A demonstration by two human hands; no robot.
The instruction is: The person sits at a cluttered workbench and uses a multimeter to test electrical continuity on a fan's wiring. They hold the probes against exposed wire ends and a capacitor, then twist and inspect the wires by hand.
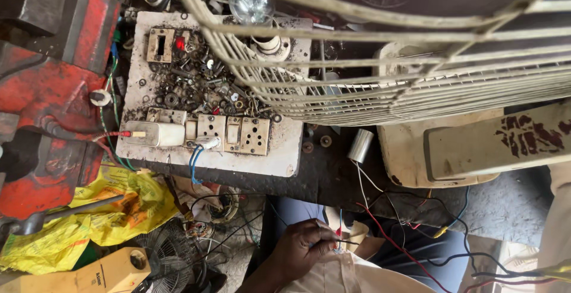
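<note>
Red-and-white wire end [339,229] sits low centre, pinched in the left hand [300,246] over the person's lap, below the table [333,180] edge. Grip is narrow: thumb and fingertips closed on the wire end, with a dark strand sticking out to the right. Right hand is not visible.

Step, as I judge it: fine work on a loose lead, held steady at the tip, maybe baring or twisting it. Can't tell which, too small. Any next move calls for a second point of hold and a tight pinch, because the strand is thin and springy.

Outward: a red wire [392,242] and black wires [452,257] trail right from near the hand. Up on the table, thin white leads drop from a silver cylinder part [360,145]. Left of it lies a grimy white switchboard [285,156] with sockets, a heap of screws and washers, and a clear bulb [250,5] at its top. A cream fan guard [369,85] overhangs the board's right side. Red vise [41,91] at far left, yellow bag [119,204] below it, small dark fan [169,254] beside the bag.
</note>
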